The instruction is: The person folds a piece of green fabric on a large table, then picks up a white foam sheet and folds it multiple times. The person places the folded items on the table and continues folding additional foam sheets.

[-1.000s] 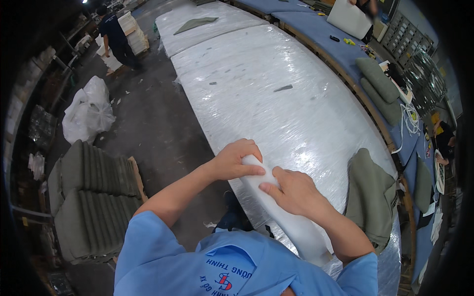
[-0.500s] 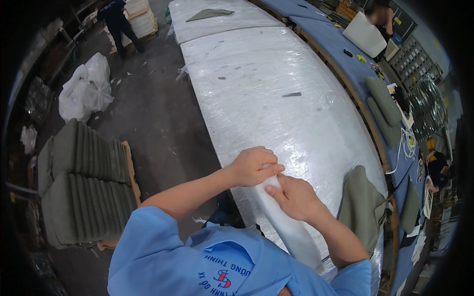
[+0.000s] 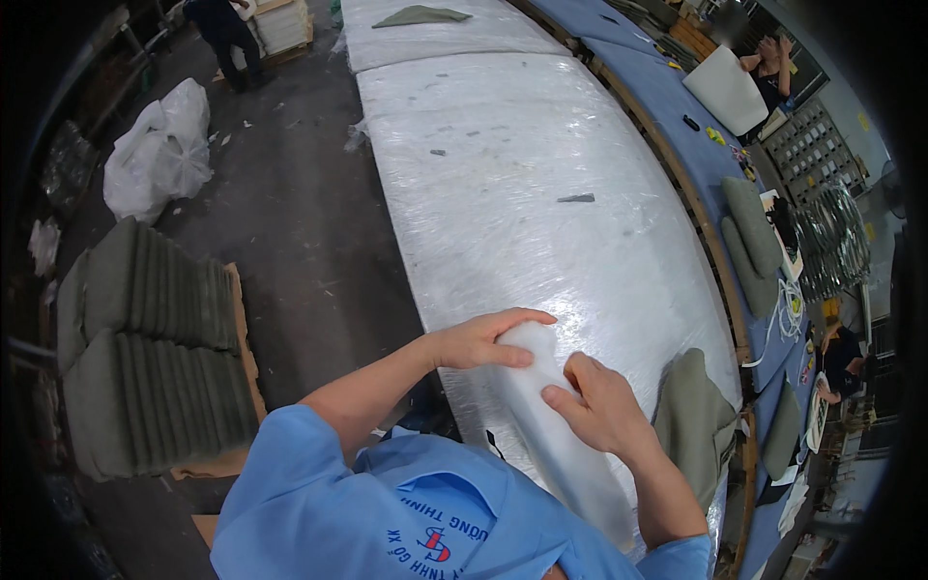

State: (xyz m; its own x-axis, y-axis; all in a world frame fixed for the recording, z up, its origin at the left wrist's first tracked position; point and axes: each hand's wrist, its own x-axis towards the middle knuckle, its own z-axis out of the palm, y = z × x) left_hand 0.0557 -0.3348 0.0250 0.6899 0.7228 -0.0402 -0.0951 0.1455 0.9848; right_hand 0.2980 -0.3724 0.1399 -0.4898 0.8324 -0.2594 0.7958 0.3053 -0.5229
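Note:
A long white padded foam piece [image 3: 556, 425] slants from my chest out over the plastic-covered table [image 3: 503, 242]. My left hand [image 3: 478, 338] wraps round its far end, thumb on the near side and fingers over the top. Along its right edge, my right hand [image 3: 601, 401] is closed, with the fingers curled and the thumb pressed in. The near end of the foam piece lies against my blue shirt and is partly hidden. A grey-green fabric cover [image 3: 691, 411] lies crumpled to the right of my right forearm.
Stacked grey-green cushions [image 3: 159, 358] stand at left, with a bundle of clear plastic [image 3: 159, 155] behind them. A blue worktable [image 3: 657, 101] runs along the right, bearing cushions [image 3: 749, 227] and white cord [image 3: 788, 309]. Other people work at the far left and right.
My hands have moved apart at the foam piece's far end, exposing its rounded tip. The left hand's fingers have opened out over it. The view has shifted slightly.

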